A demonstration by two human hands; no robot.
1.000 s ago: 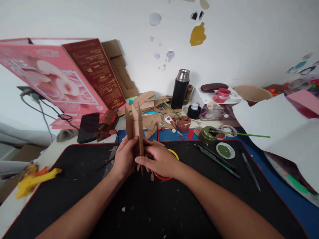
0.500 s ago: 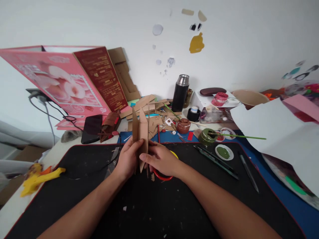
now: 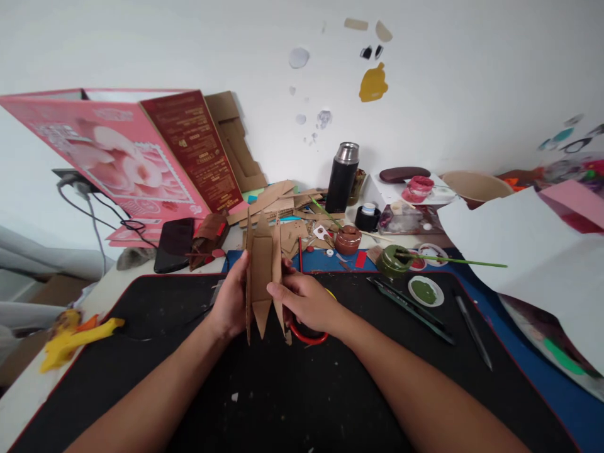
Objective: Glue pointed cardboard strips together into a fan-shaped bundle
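Observation:
Between my hands, above the black mat (image 3: 283, 402), is a folded cardboard piece (image 3: 262, 270) with two upright side panels and pointed flaps at its top and bottom. My left hand (image 3: 231, 299) grips its left panel, the fingers partly hidden behind it. My right hand (image 3: 304, 299) holds the right panel, thumb on the near side and fingers behind. Just under my right hand, a red and yellow ring-like handle (image 3: 309, 338) lies on the mat, mostly covered.
Cardboard scraps (image 3: 271, 198) pile up behind, beside a black thermos (image 3: 342, 179). Paint jars (image 3: 348, 240) and a lid of green paint (image 3: 425, 290) stand to the right, near dark green cutters (image 3: 410, 308). A yellow glue gun (image 3: 80, 340) and a phone (image 3: 173, 245) lie left.
The cardboard piece has turned to face me and its side panels stand wider apart. My left hand has shifted slightly left, off the middle panel.

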